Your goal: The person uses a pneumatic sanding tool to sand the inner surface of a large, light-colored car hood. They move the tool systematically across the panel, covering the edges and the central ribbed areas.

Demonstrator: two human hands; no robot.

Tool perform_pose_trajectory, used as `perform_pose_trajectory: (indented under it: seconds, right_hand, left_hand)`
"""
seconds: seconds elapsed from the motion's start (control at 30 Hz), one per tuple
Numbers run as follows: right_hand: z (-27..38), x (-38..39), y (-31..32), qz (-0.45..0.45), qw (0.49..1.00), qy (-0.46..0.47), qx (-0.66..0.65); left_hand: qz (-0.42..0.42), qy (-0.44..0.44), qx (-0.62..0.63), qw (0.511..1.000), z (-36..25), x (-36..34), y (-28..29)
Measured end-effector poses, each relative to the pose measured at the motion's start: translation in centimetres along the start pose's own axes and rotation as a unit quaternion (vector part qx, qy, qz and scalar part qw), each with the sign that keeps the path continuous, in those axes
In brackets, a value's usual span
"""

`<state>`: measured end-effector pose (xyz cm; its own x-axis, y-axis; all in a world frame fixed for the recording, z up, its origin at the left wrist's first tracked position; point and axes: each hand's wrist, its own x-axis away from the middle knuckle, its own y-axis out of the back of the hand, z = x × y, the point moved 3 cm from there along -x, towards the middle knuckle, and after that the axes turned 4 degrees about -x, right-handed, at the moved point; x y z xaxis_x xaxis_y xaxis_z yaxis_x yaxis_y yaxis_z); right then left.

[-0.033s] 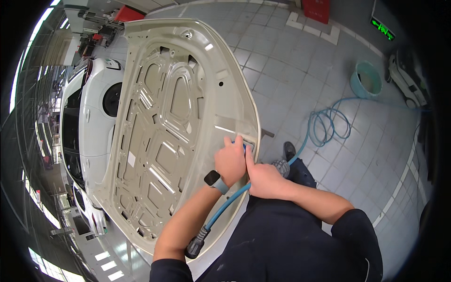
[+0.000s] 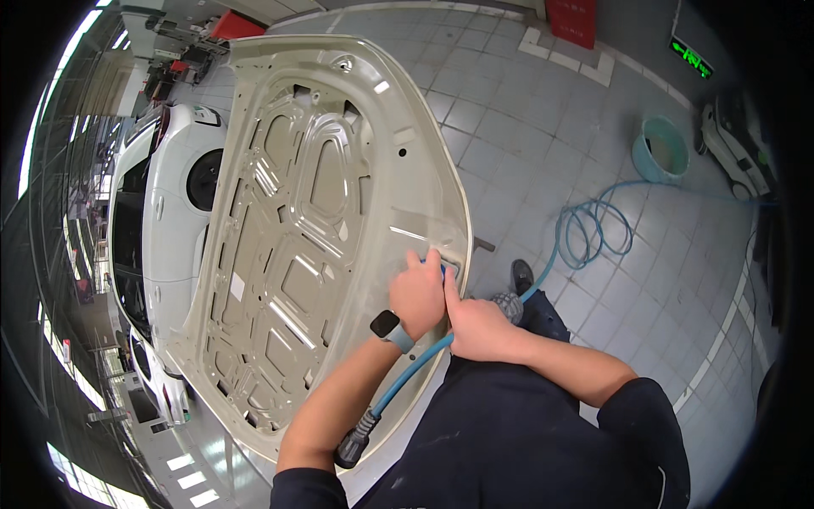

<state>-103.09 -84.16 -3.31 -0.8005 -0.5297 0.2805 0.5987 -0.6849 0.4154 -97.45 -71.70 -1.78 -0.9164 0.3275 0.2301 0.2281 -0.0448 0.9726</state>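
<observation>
My left hand (image 2: 416, 295) grips a small blue hand tool (image 2: 443, 268) against the right edge of a large cream metal panel (image 2: 390, 199), its fingertips over the top. My right hand (image 2: 485, 329) lies against it, index finger stretched alongside the tool and other fingers curled out of sight; what they hold is hidden. A blue hose (image 2: 411, 371) runs under my hands to a black coupling (image 2: 356, 439) by my left forearm. A grey patterned bundle (image 2: 507, 305) is partly visible behind my right hand. I wear a watch (image 2: 386, 324) on my left wrist.
A white car (image 2: 161, 263) stands left of the panel. On the tiled floor at right are hose coils (image 2: 593, 233), a teal tub (image 2: 660, 148) and a grey-white machine (image 2: 733, 157). A red object (image 2: 572, 21) stands by the far wall. My shoe (image 2: 521, 276) shows below.
Both hands and the blue tool sit very slightly lower in the picture, as does much of the panel and floor. Otherwise little differs.
</observation>
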Motion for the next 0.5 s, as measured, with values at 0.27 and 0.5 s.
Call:
perform_pose_trajectory:
  seconds: [0.27,0.5]
  right_hand:
    - [1.7,4.3,-7.0,0.029,0.999,0.019,0.023]
    - [3.8,6.8,-13.2,0.074,0.996,0.028,0.038]
  left_hand:
    - [0.008,-0.002,0.029,1.0,1.2,8.3,-2.6]
    - [0.012,0.004,0.029,0.999,3.8,15.5,-4.5]
